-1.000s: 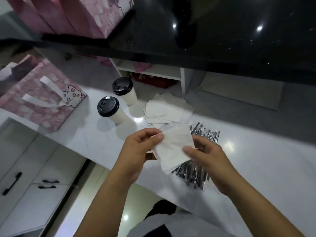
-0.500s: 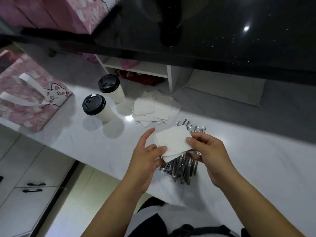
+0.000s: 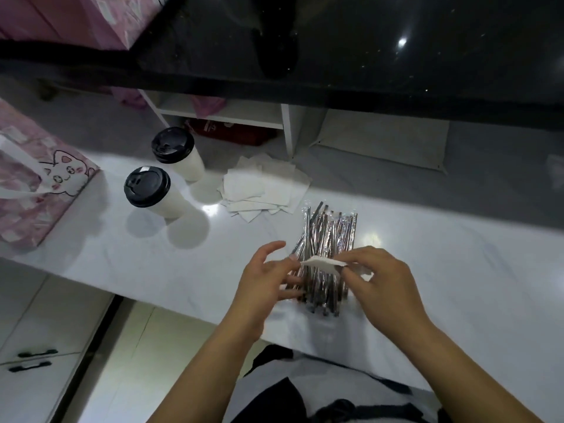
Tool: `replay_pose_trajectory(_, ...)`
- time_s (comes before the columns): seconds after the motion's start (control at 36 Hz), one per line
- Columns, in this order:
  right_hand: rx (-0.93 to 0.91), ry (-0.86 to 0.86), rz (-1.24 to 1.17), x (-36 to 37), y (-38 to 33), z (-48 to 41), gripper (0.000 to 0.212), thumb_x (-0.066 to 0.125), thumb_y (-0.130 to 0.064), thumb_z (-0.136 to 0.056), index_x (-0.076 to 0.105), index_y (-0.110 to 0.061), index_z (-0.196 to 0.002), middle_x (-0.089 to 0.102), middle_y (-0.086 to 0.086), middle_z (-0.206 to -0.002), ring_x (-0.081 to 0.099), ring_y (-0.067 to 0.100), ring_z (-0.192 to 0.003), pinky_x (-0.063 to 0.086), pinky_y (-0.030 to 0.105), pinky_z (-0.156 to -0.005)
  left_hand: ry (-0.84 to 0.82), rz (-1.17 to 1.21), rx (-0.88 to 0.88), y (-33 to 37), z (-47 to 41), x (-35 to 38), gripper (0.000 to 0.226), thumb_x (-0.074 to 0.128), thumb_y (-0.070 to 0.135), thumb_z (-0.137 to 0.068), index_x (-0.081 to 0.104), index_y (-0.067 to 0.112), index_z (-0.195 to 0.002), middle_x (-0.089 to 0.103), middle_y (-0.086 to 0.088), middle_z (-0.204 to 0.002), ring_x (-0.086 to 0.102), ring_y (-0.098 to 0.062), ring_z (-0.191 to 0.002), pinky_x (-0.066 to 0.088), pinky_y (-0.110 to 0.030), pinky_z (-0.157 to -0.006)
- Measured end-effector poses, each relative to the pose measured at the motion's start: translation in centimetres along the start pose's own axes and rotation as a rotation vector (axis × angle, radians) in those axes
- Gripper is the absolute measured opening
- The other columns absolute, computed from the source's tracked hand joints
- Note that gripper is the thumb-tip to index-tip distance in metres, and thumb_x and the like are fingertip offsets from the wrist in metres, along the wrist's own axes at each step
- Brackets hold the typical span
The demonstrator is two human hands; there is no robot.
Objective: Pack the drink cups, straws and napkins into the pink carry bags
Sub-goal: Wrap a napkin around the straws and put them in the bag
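Observation:
A folded white napkin (image 3: 325, 264) is held edge-on above a pile of wrapped straws (image 3: 328, 239) on the white counter (image 3: 457, 270). My right hand (image 3: 378, 279) pinches its right end. My left hand (image 3: 265, 285) touches its left end with its fingertips, the other fingers spread. Two white drink cups with black lids (image 3: 146, 186) (image 3: 173, 145) stand to the left. A loose stack of napkins (image 3: 262, 184) lies behind the straws. A pink carry bag with a cat drawing (image 3: 36, 184) lies at the far left.
More pink bags (image 3: 61, 19) stand on the black upper counter (image 3: 366, 50). A white shelf unit (image 3: 229, 114) sits below it. White cabinet drawers with black handles (image 3: 33, 358) are at the lower left. The counter's front edge runs just before my body.
The napkin has been folded smaller and turned edge-on, and both hands have lowered it over the straws. The view has shifted slightly, so the cups and bag appear further left.

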State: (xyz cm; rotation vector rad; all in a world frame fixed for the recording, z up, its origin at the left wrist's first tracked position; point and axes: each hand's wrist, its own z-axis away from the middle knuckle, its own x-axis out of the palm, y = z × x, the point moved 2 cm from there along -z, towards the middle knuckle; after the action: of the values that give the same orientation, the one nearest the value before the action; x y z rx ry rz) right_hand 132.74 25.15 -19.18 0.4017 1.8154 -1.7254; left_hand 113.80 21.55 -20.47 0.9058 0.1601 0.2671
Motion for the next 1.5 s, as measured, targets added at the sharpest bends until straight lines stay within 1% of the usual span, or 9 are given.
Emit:
replay_pose_trajectory(0.08,0.141,0.032,0.031,-0.9,1.5,0.5,0.01,0.07,-0.02,-0.089,0.078,-0.022,-0.095,0.071,-0.01,-0.093,0.063,0.012,-0.088,0.047,0.025,-0.076,0.038,-0.495,0.187,-0.7,-1.5,-0.6,0.022,0.069,0.03,-0.091,0.064,0.032,-0.112,0.07,0.007,-0.093,0.067,-0.003,-0.073,0.057,-0.021,-0.068)
replay_pose_trajectory(0.14,0.229,0.039,0.031,-1.2,2.5,1.0,0.009,0.069,-0.023,-0.09,0.077,-0.023,-0.094,0.071,-0.013,-0.092,0.063,0.008,-0.087,0.043,0.019,-0.072,0.02,-0.684,0.226,-1.2,-2.4,-0.3,0.018,0.069,0.037,-0.088,0.066,0.033,-0.105,0.069,0.012,-0.091,0.066,-0.005,-0.074,0.057,-0.03,-0.074)
replay_pose_trajectory(0.31,0.366,0.041,-0.012,-1.7,3.9,3.4,0.013,0.066,-0.029,-0.091,0.078,-0.025,-0.092,0.074,-0.014,-0.091,0.066,0.009,-0.09,0.05,0.032,-0.08,0.06,-1.049,0.288,-1.7,-4.9,1.6,0.039,0.06,0.053,-0.091,0.061,0.028,-0.122,0.069,0.008,-0.104,0.063,-0.017,-0.093,0.047,-0.03,-0.076)
replay_pose_trajectory(0.39,0.384,0.06,-0.036,-1.8,4.0,4.3,0.012,0.067,-0.028,-0.091,0.078,-0.028,-0.087,0.074,-0.015,-0.089,0.066,0.006,-0.089,0.05,0.032,-0.08,0.072,-1.068,0.261,-1.8,-5.8,2.2,0.037,0.06,0.049,-0.091,0.061,0.027,-0.122,0.07,0.006,-0.105,0.064,-0.02,-0.097,0.046,-0.031,-0.077)
replay_pose_trajectory(0.69,0.435,0.131,-0.124,-2.6,4.5,5.6,0.012,0.067,-0.025,-0.091,0.078,-0.028,-0.089,0.074,-0.016,-0.09,0.065,0.002,-0.089,0.05,0.029,-0.079,0.086,-0.886,0.183,-0.8,-7.7,-0.6,0.012,0.066,0.024,-0.084,0.071,0.026,-0.094,0.069,0.011,-0.08,0.065,-0.013,-0.075,0.053,-0.03,-0.073)
replay_pose_trajectory(1.03,0.469,0.165,-0.154,-3.0,4.1,6.0,0.011,0.068,-0.024,-0.091,0.078,-0.025,-0.091,0.074,-0.016,-0.091,0.066,0.002,-0.091,0.052,0.032,-0.085,0.093,-1.027,0.245,-1.5,-8.5,-0.2,0.011,0.063,0.029,-0.084,0.067,0.031,-0.093,0.069,0.012,-0.08,0.065,-0.016,-0.077,0.048,-0.028,-0.066)
replay_pose_trajectory(1.11,0.471,0.167,-0.16,-3.1,3.8,6.1,0.011,0.067,-0.024,-0.091,0.078,-0.025,-0.092,0.074,-0.015,-0.091,0.066,0.002,-0.091,0.051,0.03,-0.084,0.113,-1.047,0.253,-1.4,-8.5,0.3,0.011,0.064,0.028,-0.084,0.068,0.029,-0.095,0.066,0.013,-0.08,0.061,-0.015,-0.077,0.04,-0.026,-0.062)
replay_pose_trajectory(1.25,0.482,0.17,-0.185,-3.1,3.6,6.3,0.011,0.067,-0.023,-0.091,0.078,-0.025,-0.09,0.074,-0.016,-0.089,0.065,-0.002,-0.087,0.049,0.023,-0.079,0.117,-1.073,0.199,-0.9,-8.9,0.4,0.004,0.065,0.027,-0.081,0.067,0.03,-0.084,0.069,0.008,-0.078,0.064,-0.02,-0.076,0.043,-0.027,-0.064)
replay_pose_trajectory(1.5,0.532,0.197,-0.324,-3.2,2.9,5.8,0.018,0.067,-0.018,-0.092,0.077,-0.023,-0.078,0.074,-0.007,-0.076,0.068,0.012,-0.075,0.054,0.035,-0.075,0.084,-0.785,0.217,0.7,-8.3,-2.4,0.005,0.075,0.021,-0.083,0.07,0.024,-0.083,0.065,0.009,-0.067,0.062,-0.017,-0.07,0.044,-0.027,-0.065)
